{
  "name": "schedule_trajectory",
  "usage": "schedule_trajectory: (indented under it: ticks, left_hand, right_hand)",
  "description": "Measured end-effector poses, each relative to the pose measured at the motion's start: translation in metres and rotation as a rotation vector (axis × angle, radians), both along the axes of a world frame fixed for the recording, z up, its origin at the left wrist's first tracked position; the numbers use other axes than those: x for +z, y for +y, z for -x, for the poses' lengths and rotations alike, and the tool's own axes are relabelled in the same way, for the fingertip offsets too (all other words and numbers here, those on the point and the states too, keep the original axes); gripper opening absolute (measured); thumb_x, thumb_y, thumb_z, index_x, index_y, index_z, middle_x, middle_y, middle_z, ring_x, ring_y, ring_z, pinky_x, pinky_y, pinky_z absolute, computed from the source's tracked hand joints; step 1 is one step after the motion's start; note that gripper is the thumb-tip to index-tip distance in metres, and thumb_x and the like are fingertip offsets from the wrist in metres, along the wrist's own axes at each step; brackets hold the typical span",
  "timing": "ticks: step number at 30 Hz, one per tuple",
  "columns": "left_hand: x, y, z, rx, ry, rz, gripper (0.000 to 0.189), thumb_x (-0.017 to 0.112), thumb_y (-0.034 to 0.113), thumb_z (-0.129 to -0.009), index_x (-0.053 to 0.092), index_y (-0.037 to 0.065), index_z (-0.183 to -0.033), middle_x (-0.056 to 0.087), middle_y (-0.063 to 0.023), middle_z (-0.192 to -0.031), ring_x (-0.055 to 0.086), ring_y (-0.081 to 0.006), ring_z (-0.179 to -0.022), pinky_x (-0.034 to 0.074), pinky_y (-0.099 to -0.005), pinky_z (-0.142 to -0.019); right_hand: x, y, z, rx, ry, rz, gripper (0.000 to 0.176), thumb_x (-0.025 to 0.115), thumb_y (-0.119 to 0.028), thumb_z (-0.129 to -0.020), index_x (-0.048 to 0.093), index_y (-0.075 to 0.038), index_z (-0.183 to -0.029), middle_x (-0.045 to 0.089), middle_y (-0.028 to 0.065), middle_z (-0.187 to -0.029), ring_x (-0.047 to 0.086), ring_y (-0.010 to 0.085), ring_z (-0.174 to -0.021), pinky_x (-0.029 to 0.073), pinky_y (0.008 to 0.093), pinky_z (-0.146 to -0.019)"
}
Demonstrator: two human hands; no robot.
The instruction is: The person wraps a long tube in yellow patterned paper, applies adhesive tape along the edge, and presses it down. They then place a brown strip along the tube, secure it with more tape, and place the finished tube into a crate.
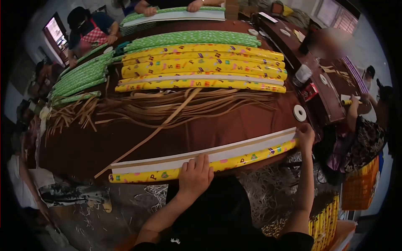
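Note:
A yellow printed wrapping paper roll [247,160] lies along the table's near edge, its white inner flap turned up. Along that flap runs a brown strip [234,147]. My left hand [197,176] rests over the middle of the roll, fingers laid across the paper and flap. At the roll's right end, my right hand [306,136] is closed on the paper's corner, where the strip ends; whether it also pinches the strip is hidden. One long loose brown strip [155,134] slants from the roll's left end up to a heap of similar strips [201,106].
Beyond the strips lie several yellow rolls [201,67] and green rolls [192,39], with more green rolls [81,77] at left. A white tape roll [300,113] sits near my right hand. Co-workers handle paper around the table. An orange crate [358,188] stands at right.

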State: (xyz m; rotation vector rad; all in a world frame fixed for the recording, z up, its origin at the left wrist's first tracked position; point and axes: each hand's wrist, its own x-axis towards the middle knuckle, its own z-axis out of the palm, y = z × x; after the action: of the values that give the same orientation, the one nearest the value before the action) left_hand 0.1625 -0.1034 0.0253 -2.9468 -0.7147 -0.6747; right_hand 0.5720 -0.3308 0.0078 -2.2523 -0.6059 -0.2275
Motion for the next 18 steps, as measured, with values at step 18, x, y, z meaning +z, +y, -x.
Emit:
schedule_trajectory:
  ticks: [18]
  left_hand:
    - [-0.001, -0.002, 0.001, -0.046, -0.113, -0.014, 0.021, 0.061, 0.028, -0.088, 0.056, 0.008, -0.087, 0.053, -0.0062, -0.085, 0.053, -0.0220, -0.080, 0.043, -0.0334, -0.070]
  right_hand:
    - [0.297, 0.092, 0.247, 1.613, 0.047, -1.133, 0.047, 0.060, -0.017, -0.092, 0.049, 0.000, -0.133, 0.059, 0.0167, -0.123, 0.053, 0.0298, -0.118, 0.040, 0.0399, -0.101]
